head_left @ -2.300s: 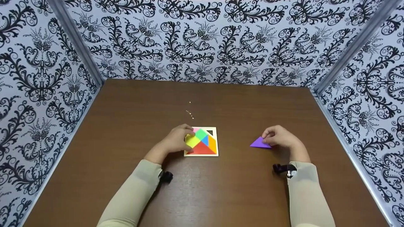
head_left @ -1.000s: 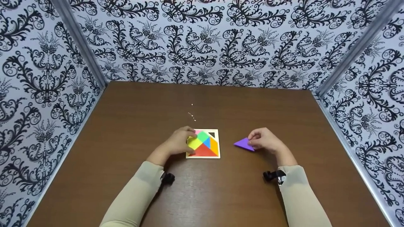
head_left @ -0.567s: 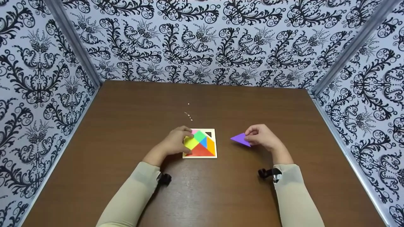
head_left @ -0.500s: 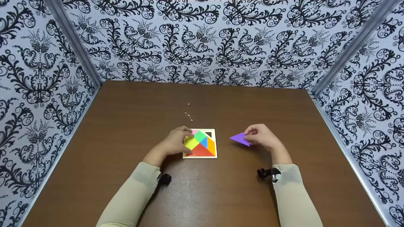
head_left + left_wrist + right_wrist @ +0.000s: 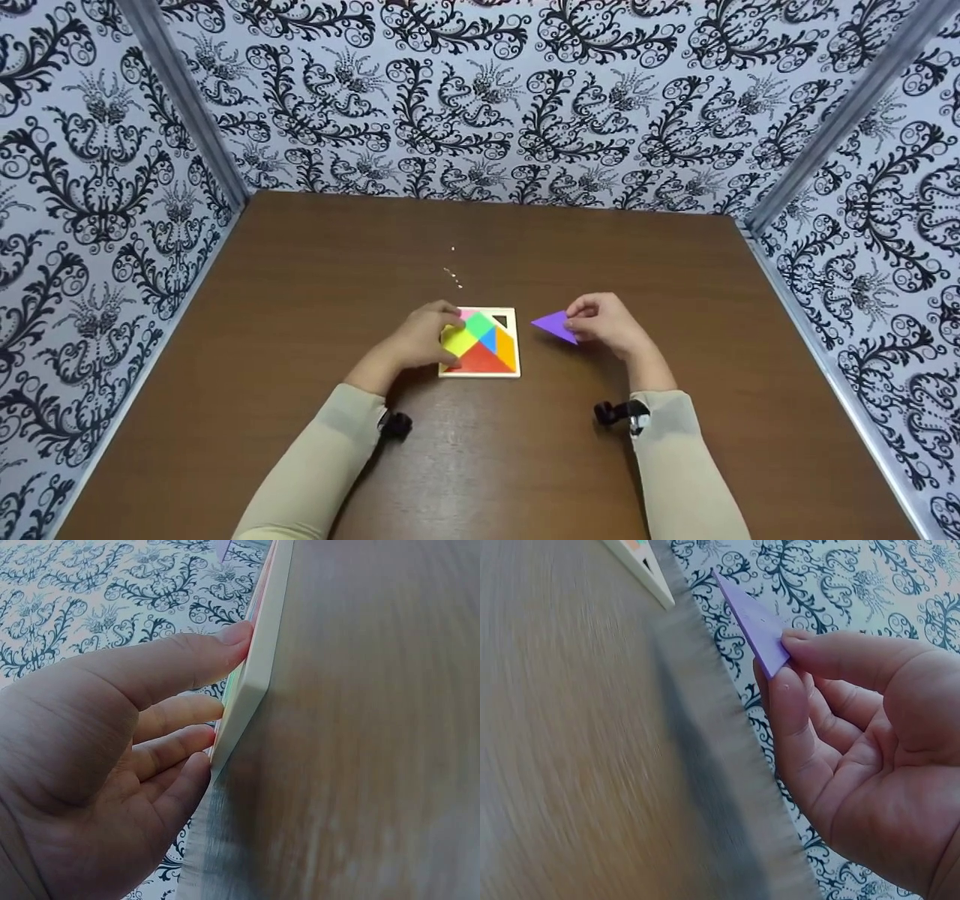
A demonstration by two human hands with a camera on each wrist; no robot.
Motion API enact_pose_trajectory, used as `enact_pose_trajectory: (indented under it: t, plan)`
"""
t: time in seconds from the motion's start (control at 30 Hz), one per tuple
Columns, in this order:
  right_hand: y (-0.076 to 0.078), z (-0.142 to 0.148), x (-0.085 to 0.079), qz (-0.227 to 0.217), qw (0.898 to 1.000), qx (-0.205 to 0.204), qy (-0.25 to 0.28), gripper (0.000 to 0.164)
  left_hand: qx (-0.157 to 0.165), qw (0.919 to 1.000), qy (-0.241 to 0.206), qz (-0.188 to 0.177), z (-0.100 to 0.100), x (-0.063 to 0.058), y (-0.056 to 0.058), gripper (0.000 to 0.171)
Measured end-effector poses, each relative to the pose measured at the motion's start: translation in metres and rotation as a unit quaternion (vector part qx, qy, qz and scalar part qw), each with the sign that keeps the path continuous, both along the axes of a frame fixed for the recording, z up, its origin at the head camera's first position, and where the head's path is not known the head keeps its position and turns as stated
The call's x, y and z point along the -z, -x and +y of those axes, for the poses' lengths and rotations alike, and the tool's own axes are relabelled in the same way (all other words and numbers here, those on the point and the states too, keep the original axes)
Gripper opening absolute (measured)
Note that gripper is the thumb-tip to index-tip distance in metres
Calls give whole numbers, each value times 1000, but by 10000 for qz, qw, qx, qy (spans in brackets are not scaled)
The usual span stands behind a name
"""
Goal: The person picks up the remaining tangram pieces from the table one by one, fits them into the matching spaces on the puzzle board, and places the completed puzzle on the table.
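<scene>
A square tangram tray (image 5: 480,375) with a pale rim lies on the table, filled with coloured pieces, among them a red triangle (image 5: 484,358), a yellow piece (image 5: 457,341) and an orange piece (image 5: 505,351). Its upper right corner shows a dark triangular gap (image 5: 501,322). Over the tray's left side, my left hand (image 5: 418,337) rests thumb and fingertips on the pieces near the rim, as the left wrist view (image 5: 97,757) also shows. My right hand (image 5: 607,326) pinches a purple triangle (image 5: 553,327) between thumb and fingers, raised just right of the tray.
The brown table (image 5: 480,457) is bounded by patterned walls (image 5: 480,97) at the back and sides. Behind the tray, small bright specks (image 5: 454,277) show on the tabletop. Each wrist wears a black camera (image 5: 397,426) on a strap.
My right hand has carried the purple triangle leftward from the table's right part to close beside the tray, turning and lifting it. My left hand stays on the tray.
</scene>
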State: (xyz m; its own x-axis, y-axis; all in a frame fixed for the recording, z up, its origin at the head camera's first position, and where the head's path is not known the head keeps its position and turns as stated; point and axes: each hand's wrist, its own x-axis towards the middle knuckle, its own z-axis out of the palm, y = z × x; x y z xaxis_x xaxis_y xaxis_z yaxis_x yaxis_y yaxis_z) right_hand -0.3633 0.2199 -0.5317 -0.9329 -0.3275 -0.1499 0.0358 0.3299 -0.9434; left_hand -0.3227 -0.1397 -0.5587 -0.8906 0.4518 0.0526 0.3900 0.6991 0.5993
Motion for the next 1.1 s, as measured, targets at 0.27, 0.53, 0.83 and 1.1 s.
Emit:
enact_pose_trajectory:
  t: [0.27,0.53,0.83,1.1]
  plan:
    - [0,-20,4,75,9999,91,126,19,-59,10000,27,-62,-1,-1,0,63]
    - [1,-33,4,260,9990,355,117,19,-58,10000,55,-31,1,-3,1,61]
    - [0,-42,1,179,9983,536,146,18,-142,9998,18,-161,4,-5,-2,61]
    - [2,-49,4,137,9971,685,287,15,-100,9999,50,-86,4,-5,-1,62]
